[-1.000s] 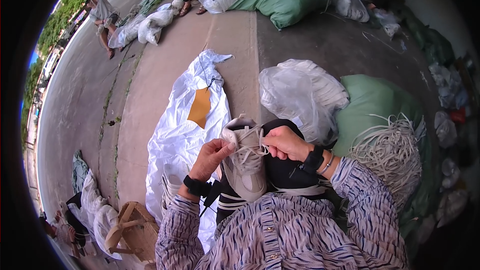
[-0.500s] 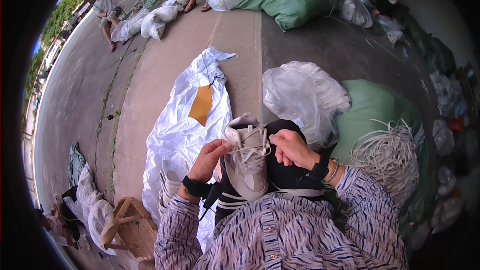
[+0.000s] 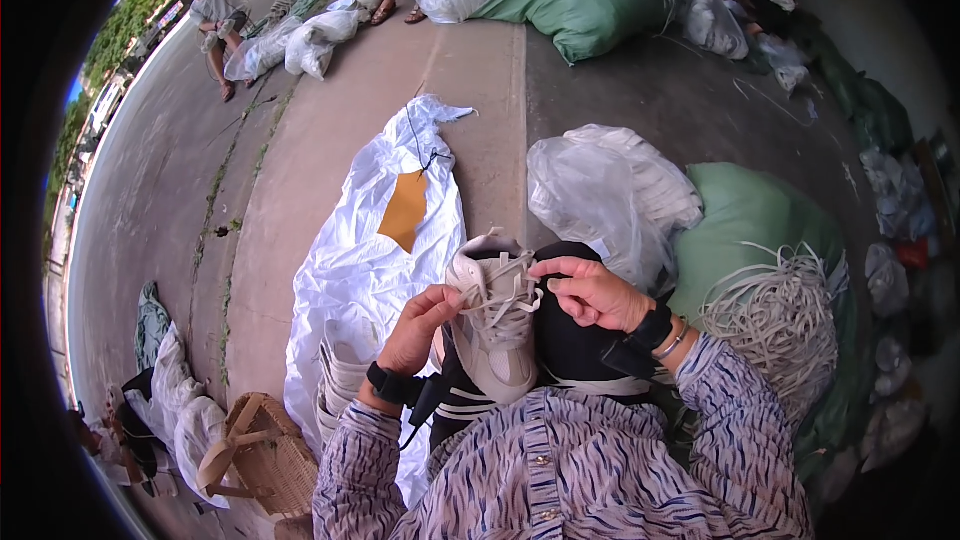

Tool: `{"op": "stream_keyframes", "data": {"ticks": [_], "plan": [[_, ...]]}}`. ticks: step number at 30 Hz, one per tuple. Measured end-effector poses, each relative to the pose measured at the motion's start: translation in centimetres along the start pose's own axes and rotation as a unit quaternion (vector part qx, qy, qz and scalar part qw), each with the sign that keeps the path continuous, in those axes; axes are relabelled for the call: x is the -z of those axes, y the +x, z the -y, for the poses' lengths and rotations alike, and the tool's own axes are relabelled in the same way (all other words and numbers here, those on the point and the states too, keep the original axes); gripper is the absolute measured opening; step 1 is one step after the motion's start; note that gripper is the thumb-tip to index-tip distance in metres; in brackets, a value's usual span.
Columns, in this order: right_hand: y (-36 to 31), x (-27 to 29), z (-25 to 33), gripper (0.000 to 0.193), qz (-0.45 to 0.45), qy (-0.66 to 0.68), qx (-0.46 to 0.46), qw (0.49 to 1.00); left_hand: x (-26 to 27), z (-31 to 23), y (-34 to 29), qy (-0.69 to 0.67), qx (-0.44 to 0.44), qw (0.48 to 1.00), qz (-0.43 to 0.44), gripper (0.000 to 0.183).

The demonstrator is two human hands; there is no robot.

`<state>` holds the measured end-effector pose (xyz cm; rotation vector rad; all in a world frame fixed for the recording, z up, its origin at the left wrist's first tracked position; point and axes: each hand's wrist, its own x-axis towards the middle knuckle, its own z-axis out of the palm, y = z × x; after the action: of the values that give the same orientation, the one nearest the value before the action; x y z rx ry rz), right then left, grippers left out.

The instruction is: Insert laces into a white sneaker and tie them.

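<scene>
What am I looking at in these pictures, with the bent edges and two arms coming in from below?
There's no machine: these are a person's bare hands, all seen from one head-worn fisheye camera looking down. The left hand pinches a lace of a beige shoe on the person's lap. The right hand is at its other side; its grip is unclear. On the ground lie a white sheet bearing an orange piece, and a green sack.
</scene>
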<state>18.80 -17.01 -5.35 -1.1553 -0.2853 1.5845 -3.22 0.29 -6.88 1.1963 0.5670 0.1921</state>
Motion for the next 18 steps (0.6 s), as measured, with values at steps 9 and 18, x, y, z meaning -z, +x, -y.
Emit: {"op": "stream_keyframes", "data": {"ticks": [9, 18], "plan": [[-1.7, -1.8, -0.3, 0.023, -0.023, -0.426, -0.064, 0.902, -0.4, -0.1, 0.4, -0.009, 0.014, 0.999, -0.047, 0.014], [-13.2, -9.7, 6.3, 0.045, 0.469, -0.239, 0.104, 0.844, -1.5, -1.2, 0.6, 0.112, -0.045, 0.991, -0.055, 0.033]]}}
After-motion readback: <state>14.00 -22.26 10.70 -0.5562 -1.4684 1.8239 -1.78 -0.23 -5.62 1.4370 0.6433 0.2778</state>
